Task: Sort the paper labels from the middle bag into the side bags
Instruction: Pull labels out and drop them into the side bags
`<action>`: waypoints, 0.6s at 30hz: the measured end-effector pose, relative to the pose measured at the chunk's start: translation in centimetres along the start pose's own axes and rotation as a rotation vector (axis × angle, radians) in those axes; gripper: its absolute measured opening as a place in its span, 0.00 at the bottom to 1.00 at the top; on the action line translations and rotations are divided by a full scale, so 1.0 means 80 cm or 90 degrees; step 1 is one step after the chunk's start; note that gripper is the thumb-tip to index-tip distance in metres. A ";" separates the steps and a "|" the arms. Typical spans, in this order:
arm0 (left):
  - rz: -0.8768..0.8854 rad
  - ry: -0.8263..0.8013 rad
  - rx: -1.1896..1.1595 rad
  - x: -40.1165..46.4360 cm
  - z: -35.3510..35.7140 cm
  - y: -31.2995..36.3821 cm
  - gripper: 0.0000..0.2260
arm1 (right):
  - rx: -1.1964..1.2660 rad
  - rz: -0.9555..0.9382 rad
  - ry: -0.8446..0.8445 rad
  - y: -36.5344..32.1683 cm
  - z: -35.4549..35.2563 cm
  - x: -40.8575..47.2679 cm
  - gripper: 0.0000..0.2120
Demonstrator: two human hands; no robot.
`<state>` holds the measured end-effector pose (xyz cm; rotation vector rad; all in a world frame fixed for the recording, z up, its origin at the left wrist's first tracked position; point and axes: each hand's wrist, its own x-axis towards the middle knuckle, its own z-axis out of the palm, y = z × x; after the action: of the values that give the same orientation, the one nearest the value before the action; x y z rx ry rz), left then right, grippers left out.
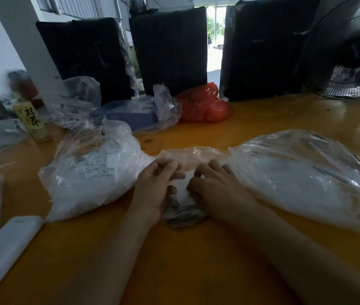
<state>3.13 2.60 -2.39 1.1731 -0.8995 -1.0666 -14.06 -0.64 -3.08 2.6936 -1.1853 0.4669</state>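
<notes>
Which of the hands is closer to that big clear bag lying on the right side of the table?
The right hand. It works at the middle bag, just beside the big clear bag. The left hand sits on the middle bag's far side.

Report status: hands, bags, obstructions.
Both hands, left hand and right hand, fingers curled in middle bag. Left bag, right bag flank it. Nothing blocking.

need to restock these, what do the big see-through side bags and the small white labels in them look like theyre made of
Left clear side bag and right clear side bag: thin glossy plastic film, judging by the wrinkles, glare and see-through walls. Small white labels: probably matte paper with black print; the picture is too soft to rule out a coated finish.
</notes>
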 end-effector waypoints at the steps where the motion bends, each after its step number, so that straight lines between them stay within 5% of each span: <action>1: -0.002 0.003 0.009 0.000 -0.001 -0.001 0.03 | -0.001 0.009 0.013 -0.001 -0.001 0.000 0.14; 8: -0.012 0.017 -0.164 0.005 -0.003 0.000 0.06 | 0.130 0.074 0.002 0.000 -0.007 -0.004 0.04; 15: -0.021 0.000 -0.181 0.009 -0.003 -0.002 0.06 | 0.214 0.150 0.009 0.007 0.000 -0.004 0.16; 18: -0.012 -0.006 -0.178 0.008 -0.002 -0.005 0.06 | 0.181 0.133 0.007 0.010 0.001 -0.002 0.09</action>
<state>3.42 2.03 -2.78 0.9466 -0.7201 -1.1725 -14.71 -1.10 -3.20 2.8023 -1.5089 0.7307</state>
